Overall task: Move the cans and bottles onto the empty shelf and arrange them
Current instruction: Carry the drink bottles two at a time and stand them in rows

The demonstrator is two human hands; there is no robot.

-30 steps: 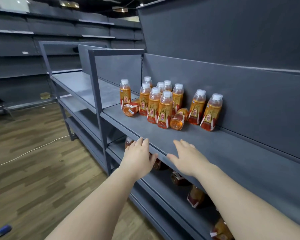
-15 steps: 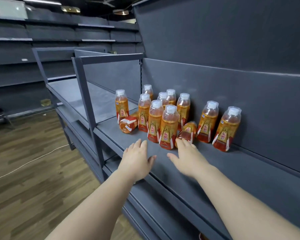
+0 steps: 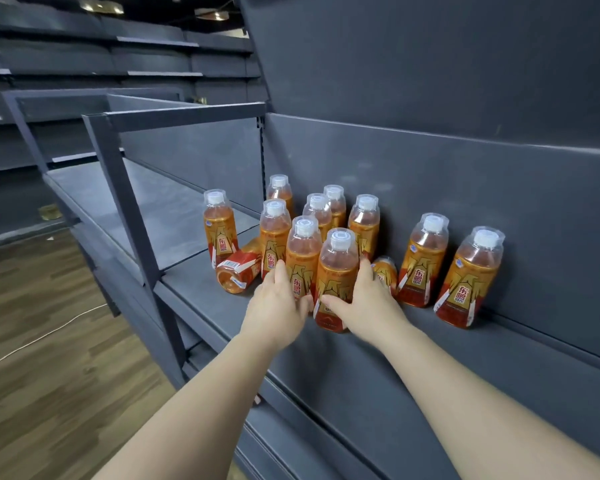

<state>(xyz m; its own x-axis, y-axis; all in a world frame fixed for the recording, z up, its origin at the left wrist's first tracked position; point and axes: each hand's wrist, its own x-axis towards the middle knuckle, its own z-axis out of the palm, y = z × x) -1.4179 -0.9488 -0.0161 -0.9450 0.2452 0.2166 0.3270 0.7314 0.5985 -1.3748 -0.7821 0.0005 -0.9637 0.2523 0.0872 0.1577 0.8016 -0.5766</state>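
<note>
- Left hand (image 3: pixel 278 308) reaches onto the dark grey metal shelf (image 3: pixel 430 358) and grasps the second bottle (image 3: pixel 303 251), a clear plastic bottle of orange drink with a white cap and an orange-and-red label. The fingers run up the bottle's left side and the thumb crosses its foot.
- Right hand (image 3: pixel 368 306), just beside the left, grasps the front bottle (image 3: pixel 338 268) of the same kind, with the thumb across the label and the fingers wrapped round its right side.
- Brown wood-plank floor (image 3: pixel 66 393) fills the far left, and a thin white cable (image 3: pixel 49 336) trails across it.
- Next comes a neighbouring grey shelf bay (image 3: pixel 174 209), bounded by a grey metal post (image 3: pixel 125 195).
- At the left end of the group the leftmost bottle (image 3: pixel 219 230) stands upright.
- Just right of it the toppled bottle (image 3: pixel 238 273) lies on its side, base towards the camera.
- One upright bottle (image 3: pixel 274 230) stands just left of the second bottle, touching the left fingertips.
- Four rear bottles (image 3: pixel 364 220) stand upright by the back panel, behind the two held ones.
- Behind the right hand's fingers the small fallen bottle (image 3: pixel 385 271) lies partly hidden.
- Further right, the two end bottles (image 3: pixel 425 258) stand side by side against the back panel, apart from the cluster.
</note>
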